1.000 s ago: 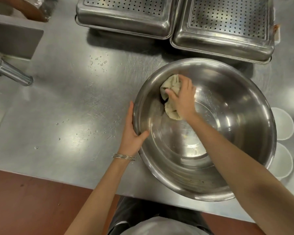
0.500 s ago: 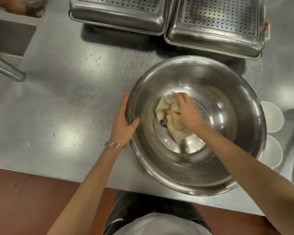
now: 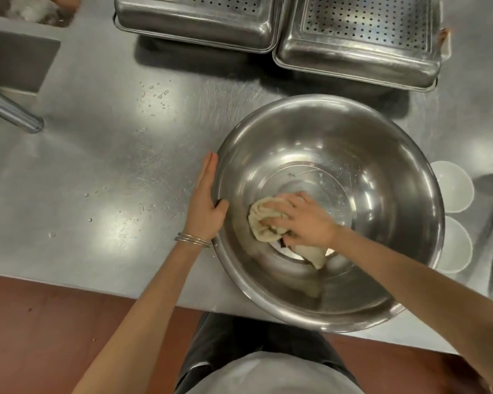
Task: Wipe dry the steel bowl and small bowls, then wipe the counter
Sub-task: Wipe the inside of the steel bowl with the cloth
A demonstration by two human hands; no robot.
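On the counter (image 3: 111, 166), your left hand (image 3: 208, 206) grips the steel bowl (image 3: 382, 172) at its rim; your right hand (image 3: 305, 220) clutches the cloth (image 3: 264, 223) against its bottom; the small bowls (image 3: 453, 186) beside it and the droplet-dotted counter seem not yet wiped

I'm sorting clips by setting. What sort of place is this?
Probably a commercial kitchen's wash-up area: a stainless steel counter, two perforated steel pans at the back, and a large steel bowl that the right hand wipes with a cloth.
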